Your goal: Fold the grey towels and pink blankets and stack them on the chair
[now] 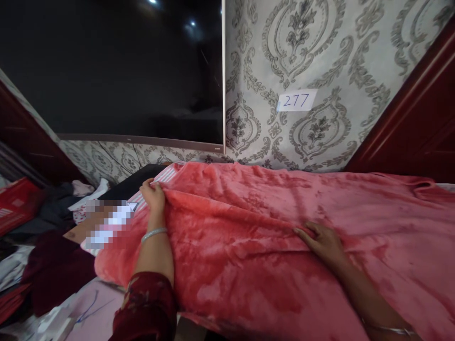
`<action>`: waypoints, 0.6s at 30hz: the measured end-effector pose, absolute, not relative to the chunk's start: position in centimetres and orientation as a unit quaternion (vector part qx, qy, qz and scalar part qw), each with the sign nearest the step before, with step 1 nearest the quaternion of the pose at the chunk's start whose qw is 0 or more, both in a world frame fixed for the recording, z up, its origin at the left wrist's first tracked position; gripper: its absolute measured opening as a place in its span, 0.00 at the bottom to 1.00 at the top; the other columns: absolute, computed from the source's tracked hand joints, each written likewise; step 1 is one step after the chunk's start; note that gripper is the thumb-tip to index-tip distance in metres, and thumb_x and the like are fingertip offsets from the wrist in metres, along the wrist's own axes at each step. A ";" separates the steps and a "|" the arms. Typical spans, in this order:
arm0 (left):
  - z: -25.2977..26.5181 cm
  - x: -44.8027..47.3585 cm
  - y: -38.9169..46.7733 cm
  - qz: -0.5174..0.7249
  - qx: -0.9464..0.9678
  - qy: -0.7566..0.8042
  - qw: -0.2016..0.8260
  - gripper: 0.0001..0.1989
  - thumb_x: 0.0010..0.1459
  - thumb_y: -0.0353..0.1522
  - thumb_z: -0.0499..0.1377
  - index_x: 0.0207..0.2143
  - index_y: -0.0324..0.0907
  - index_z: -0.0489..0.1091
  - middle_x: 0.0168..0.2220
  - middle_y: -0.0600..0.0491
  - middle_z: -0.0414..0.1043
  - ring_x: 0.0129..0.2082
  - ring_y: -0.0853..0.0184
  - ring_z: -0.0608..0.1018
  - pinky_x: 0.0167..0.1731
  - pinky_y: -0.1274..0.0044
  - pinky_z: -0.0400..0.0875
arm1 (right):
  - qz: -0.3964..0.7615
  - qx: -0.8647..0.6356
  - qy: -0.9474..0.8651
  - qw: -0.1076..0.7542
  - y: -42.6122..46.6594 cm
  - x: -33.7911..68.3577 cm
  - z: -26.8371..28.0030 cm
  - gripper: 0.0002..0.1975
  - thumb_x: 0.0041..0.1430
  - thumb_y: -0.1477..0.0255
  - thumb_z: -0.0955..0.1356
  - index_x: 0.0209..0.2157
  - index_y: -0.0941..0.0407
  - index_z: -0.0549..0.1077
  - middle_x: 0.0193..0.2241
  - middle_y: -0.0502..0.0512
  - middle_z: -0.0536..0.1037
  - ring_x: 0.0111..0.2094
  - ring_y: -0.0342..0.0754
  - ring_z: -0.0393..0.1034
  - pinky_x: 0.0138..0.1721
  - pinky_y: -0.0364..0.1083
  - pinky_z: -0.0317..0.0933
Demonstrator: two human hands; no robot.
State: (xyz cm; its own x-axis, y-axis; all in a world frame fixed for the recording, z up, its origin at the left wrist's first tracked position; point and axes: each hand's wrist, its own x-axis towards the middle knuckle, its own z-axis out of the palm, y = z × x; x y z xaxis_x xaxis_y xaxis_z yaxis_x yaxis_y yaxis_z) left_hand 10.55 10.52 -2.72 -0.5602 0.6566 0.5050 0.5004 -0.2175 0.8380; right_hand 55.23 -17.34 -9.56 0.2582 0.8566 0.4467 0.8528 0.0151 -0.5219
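Note:
A coral-red plush blanket (245, 265) lies spread over a surface in front of me, with a raised fold running between my two hands. My left hand (153, 195) is closed on the blanket's left edge, beside a striped white-and-grey cloth (168, 174) that shows from under it. Farther right, my right hand (323, 240) pinches the fold between thumb and fingers. Part of its grip is hidden by the hand itself. Wrinkles and darker brushed patches cover the plush.
Behind the blanket, a large dark television (117, 71) hangs before a patterned wall (245, 85). A paper marked 277 (297, 100) is stuck there. Dark red wood panels (419, 109) flank both sides. To the left lie brown cardboard (76, 229), maroon cloth (57, 274) and a red box (17, 203).

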 end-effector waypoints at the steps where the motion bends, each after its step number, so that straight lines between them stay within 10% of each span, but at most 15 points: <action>1: -2.5 10.9 10.2 0.613 0.487 0.620 0.045 0.12 0.52 0.31 0.59 0.40 0.40 0.71 0.46 0.43 0.69 0.51 0.53 0.71 0.57 0.59 0.63 | 0.003 -0.701 -0.610 0.370 -17.3 55.2 -9.5 0.30 0.60 0.43 0.60 0.18 0.52 0.61 0.16 0.49 0.65 0.20 0.45 0.62 0.24 0.45 0.52; 9: -1.8 17.3 6.3 0.341 0.864 0.358 0.093 0.14 0.59 0.44 0.59 0.34 0.43 0.75 0.36 0.49 0.78 0.40 0.59 0.78 0.48 0.67 0.71 | -0.008 -0.695 -0.615 0.372 -17.3 55.1 -9.1 0.30 0.61 0.44 0.61 0.18 0.52 0.60 0.16 0.48 0.64 0.19 0.44 0.60 0.23 0.44 0.49; 18: -2.3 20.4 2.8 0.222 0.870 0.436 0.059 0.21 0.64 0.40 0.60 0.56 0.40 0.68 0.55 0.46 0.71 0.50 0.58 0.76 0.48 0.61 0.75 | -0.046 -0.662 -0.614 0.428 -16.8 54.6 -8.6 0.27 0.64 0.50 0.64 0.19 0.54 0.61 0.17 0.48 0.65 0.20 0.43 0.59 0.25 0.44 0.49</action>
